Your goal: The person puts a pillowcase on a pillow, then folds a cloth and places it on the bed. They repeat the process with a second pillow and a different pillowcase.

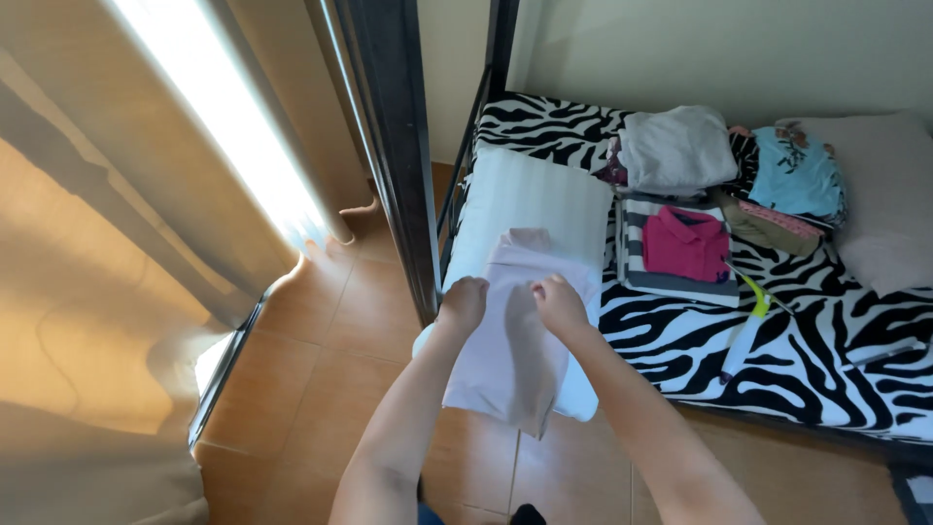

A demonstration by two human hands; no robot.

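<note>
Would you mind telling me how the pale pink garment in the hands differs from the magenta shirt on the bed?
The pale pink garment is light, the magenta shirt deep pink. The pale one hangs over the bed's edge, held by the left hand and right hand; the magenta shirt lies flat, folded, untouched, atop a striped pile. Both are clothing.

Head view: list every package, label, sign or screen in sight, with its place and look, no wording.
No packages, labels, signs or screens show.
Nearest to one: a white spray bottle with a yellow-green nozzle, lying on the zebra-print bedspread right of the hands.
Both hands, left hand and right hand, grip a pale pink garment, plain as far as visible.
</note>
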